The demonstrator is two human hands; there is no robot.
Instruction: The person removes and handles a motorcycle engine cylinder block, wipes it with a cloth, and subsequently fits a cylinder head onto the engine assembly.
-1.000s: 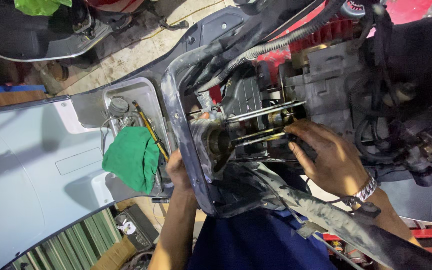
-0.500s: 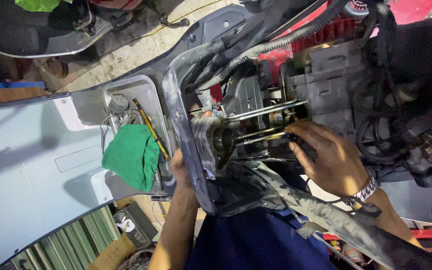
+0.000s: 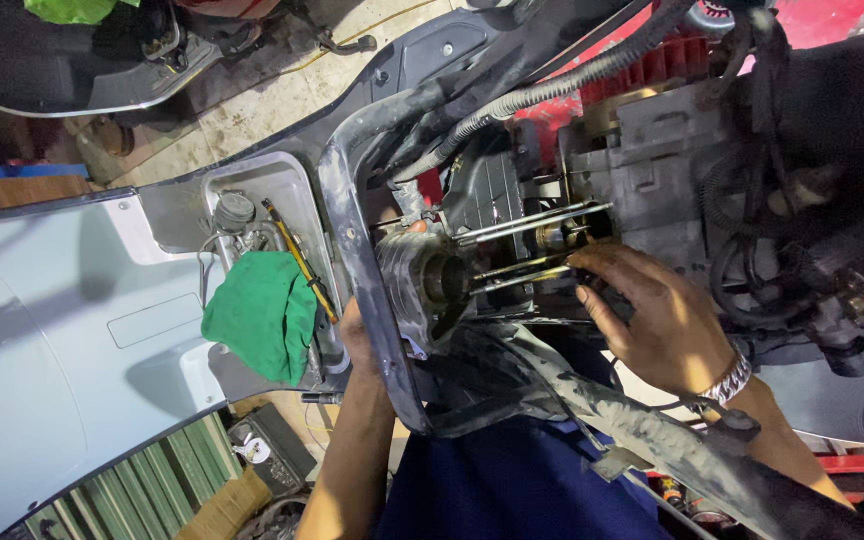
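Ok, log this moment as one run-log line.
left hand: behind frame tube, steadying cylinder | right hand: fingers at studs | green rag: in tray

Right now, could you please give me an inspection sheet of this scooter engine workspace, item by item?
Surface: pale tiled floor under a stripped scooter with a light grey body panel.
Job's things: ribbed grey metal cylinder sits on long steel studs running to the grey engine case.
Clutter: crumpled green cloth and a yellow-handled tool in the grey tray.
Grippers: left hand is behind the dark frame tube, beside the cylinder; right hand, with a metal wristband, has fingertips at the studs.
Cables: black corrugated hose overhead; dark hoses at right.
Surroundings: red bodywork, green slats.
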